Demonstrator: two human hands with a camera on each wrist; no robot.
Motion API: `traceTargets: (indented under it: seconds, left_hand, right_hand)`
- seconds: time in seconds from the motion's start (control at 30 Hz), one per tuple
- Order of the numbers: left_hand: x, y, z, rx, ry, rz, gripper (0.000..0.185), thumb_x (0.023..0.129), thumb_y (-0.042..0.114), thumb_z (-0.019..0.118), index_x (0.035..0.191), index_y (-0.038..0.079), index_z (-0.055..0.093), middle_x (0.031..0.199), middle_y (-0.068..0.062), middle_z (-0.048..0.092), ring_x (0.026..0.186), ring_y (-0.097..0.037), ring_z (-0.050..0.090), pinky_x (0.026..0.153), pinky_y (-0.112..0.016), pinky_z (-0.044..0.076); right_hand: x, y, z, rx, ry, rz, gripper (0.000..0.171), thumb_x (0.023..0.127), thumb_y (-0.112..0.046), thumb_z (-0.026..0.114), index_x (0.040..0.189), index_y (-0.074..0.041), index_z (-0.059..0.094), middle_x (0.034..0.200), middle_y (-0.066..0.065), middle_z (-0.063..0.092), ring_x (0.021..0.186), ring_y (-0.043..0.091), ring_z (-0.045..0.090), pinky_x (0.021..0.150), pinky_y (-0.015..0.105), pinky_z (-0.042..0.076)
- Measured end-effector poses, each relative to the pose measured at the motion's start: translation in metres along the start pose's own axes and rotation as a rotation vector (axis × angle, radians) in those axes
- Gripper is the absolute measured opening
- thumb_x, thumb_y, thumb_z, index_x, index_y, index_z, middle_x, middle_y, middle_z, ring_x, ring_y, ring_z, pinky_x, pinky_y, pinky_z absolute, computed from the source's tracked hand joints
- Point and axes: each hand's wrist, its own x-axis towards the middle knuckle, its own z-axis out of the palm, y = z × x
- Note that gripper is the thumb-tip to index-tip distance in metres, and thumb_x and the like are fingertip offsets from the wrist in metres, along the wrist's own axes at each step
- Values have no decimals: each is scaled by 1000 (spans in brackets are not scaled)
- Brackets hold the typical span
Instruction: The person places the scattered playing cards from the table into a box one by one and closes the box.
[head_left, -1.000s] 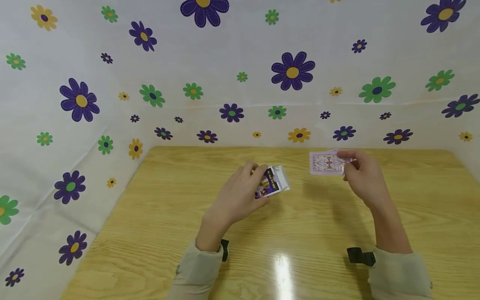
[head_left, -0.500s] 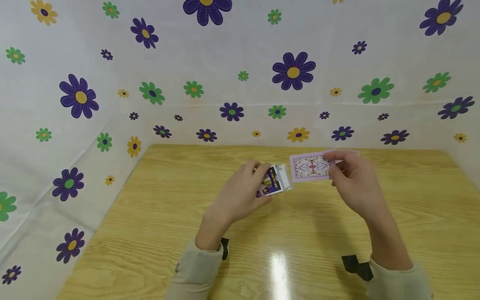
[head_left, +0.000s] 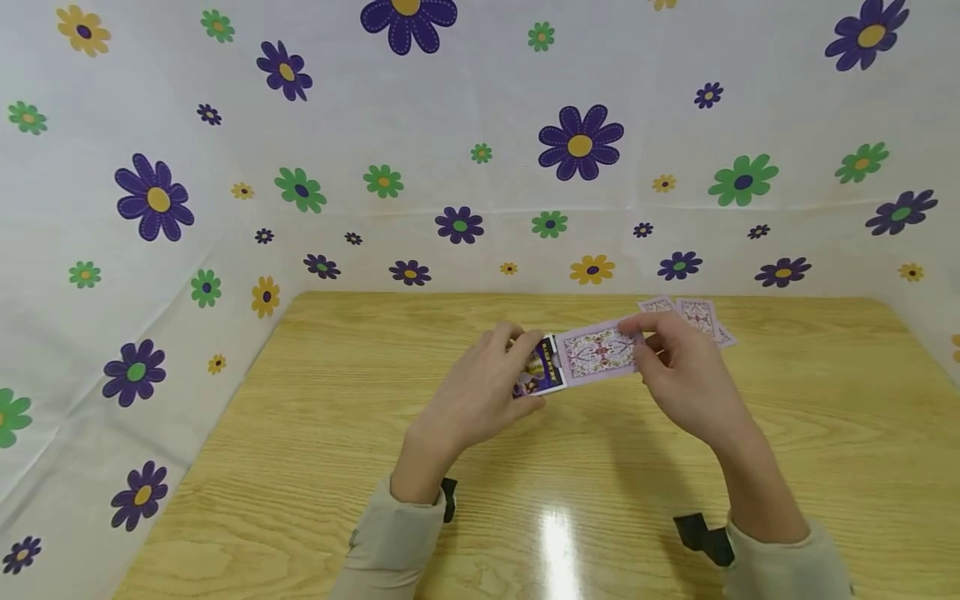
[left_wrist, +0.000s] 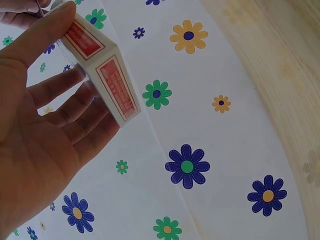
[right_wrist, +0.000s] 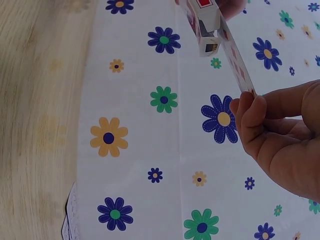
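My left hand [head_left: 476, 383] grips a card box [head_left: 540, 367] with a dark purple and yellow printed face. Red-printed panels on the box [left_wrist: 102, 62] show in the left wrist view. Pinched between the right hand's [head_left: 693, 383] thumb and fingers is a playing card [head_left: 598, 353], patterned back up. Its left end is right at the box's open end. From the right wrist view, the card [right_wrist: 237, 65] stands edge-on alongside the box's open flap [right_wrist: 209, 46]. Whether more than one card is in that pinch I cannot tell.
Several loose playing cards [head_left: 697, 313] lie face down near the back right of the wooden table [head_left: 337, 467], just beyond the right hand. A white cloth [head_left: 420, 108] with printed flowers hangs behind and at the left of the table.
My right hand has carried the card leftward and slightly nearer, up to the box's opening. The loose cards behind it have come into view. The left hand stays nearly still.
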Motion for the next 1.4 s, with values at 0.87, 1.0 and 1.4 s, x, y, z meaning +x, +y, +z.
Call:
traceTargets:
  seconds: [0.87, 1.0, 1.4]
  left_hand:
    - [2, 2, 3, 13, -1, 3, 74, 83, 32, 82, 142, 8, 45, 128, -13, 51, 102, -20, 54, 86, -32, 50]
    - [2, 2, 3, 7, 2, 4, 74, 83, 30, 82, 142, 7, 46, 128, -13, 51, 101, -20, 54, 86, -32, 50]
    - [1, 3, 2, 28, 0, 12, 74, 83, 32, 82, 143, 8, 46, 127, -13, 51, 102, -20, 54, 87, -32, 50]
  right_hand:
    - [1, -2, -2, -22, -28, 41, 26, 98, 4, 49, 121, 0, 63, 103, 15, 61, 74, 24, 52, 56, 24, 44]
    - [1, -2, -1, -23, -30, 36, 26, 98, 4, 49, 120, 1, 63, 103, 15, 62, 74, 24, 52, 56, 24, 44]
    - [1, -4, 2, 18, -47, 34, 26, 98, 4, 51, 121, 0, 63, 97, 15, 61, 72, 24, 55, 54, 25, 44]
